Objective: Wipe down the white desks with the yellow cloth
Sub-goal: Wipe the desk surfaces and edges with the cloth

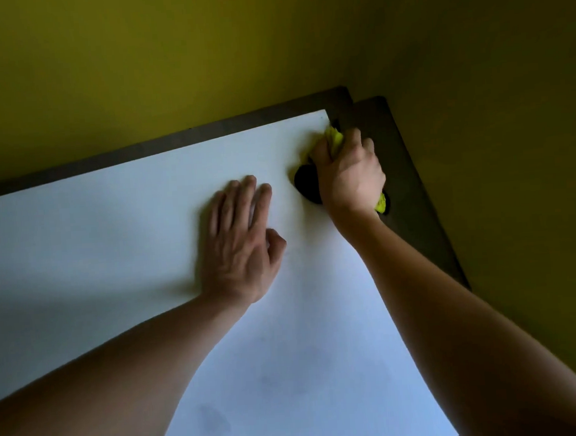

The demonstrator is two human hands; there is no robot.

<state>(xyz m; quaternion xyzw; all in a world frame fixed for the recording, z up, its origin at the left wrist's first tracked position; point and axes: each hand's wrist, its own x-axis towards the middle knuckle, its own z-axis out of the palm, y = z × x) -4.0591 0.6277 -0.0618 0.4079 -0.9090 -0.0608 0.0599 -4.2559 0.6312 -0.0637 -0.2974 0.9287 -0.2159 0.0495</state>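
Yellow crumpled cloth (335,137) sits at the far right corner of the flat white worktop (112,235), my right hand (349,173) clamped around it, fingers closed. My left hand (239,241) lies flat, fingers apart, bracing. A grey smudge (213,419) remains near me; I judge most of the surface unwiped.
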